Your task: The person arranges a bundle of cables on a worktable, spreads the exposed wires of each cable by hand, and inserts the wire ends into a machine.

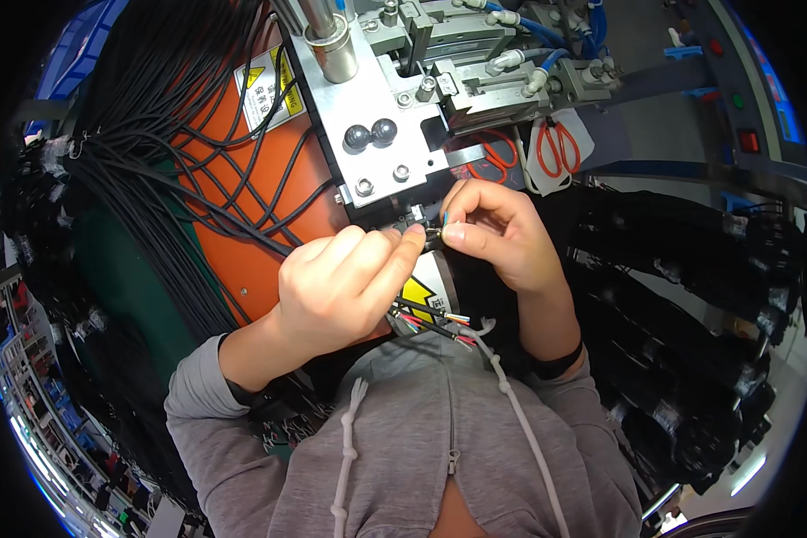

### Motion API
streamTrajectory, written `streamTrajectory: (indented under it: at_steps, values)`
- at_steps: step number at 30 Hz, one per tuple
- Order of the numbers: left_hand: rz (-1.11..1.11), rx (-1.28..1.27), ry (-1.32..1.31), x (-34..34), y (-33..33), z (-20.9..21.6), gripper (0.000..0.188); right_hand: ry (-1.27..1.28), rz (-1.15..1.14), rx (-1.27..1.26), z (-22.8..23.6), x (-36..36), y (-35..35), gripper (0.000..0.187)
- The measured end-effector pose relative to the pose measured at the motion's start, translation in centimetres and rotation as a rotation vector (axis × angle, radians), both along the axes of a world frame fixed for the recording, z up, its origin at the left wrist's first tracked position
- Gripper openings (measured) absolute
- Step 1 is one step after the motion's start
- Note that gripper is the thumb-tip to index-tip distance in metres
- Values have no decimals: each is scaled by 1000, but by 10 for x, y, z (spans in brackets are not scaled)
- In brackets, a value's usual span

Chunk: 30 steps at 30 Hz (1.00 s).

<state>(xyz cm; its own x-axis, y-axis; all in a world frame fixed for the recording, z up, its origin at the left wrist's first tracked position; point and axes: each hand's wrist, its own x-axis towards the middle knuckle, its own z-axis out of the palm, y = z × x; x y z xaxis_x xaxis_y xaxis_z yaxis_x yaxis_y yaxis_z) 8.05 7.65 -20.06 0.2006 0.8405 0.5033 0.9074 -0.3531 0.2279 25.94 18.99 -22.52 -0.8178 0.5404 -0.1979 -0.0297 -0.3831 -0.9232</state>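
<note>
Both my hands meet at the small fixture (416, 215) under the front edge of a metal machine head (368, 134). My left hand (336, 282) is closed, its thumb and index fingertip pressed together beside the fixture; what they pinch is hidden. Close on its right, my right hand (502, 235) pinches thin wires between thumb and index finger, and a bit of blue shows at the fingertips. Below the hands, in front of my chest, lie black cables (430, 309) whose stripped ends fan into coloured wires.
Many black cables (166, 170) spread over an orange plate (242, 255) at left. Thick black cable bundles (690, 269) hang at right. Red-handled scissors (558, 148) lie behind my right hand. Pneumatic cylinders (502, 90) with blue hoses stand at the back.
</note>
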Motion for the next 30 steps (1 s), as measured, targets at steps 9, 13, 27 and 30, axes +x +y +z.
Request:
streamTrajectory:
  at_steps: [9, 13, 27, 30]
  values:
    - [-16, -34, 61, -1, -2, 0, 34, -24, -19, 195, -5, -3, 2, 10]
    - [-16, -59, 58, 1, -1, -5, 35, -76, -150, 501, -10, -9, -1, 9]
    - [93, -205, 166, 5, -3, -3, 34, -188, -387, 1042, -22, -26, -15, 6]
    - [101, -182, 163, 6, 0, -4, 34, -207, -396, 844, -29, -26, -18, 5]
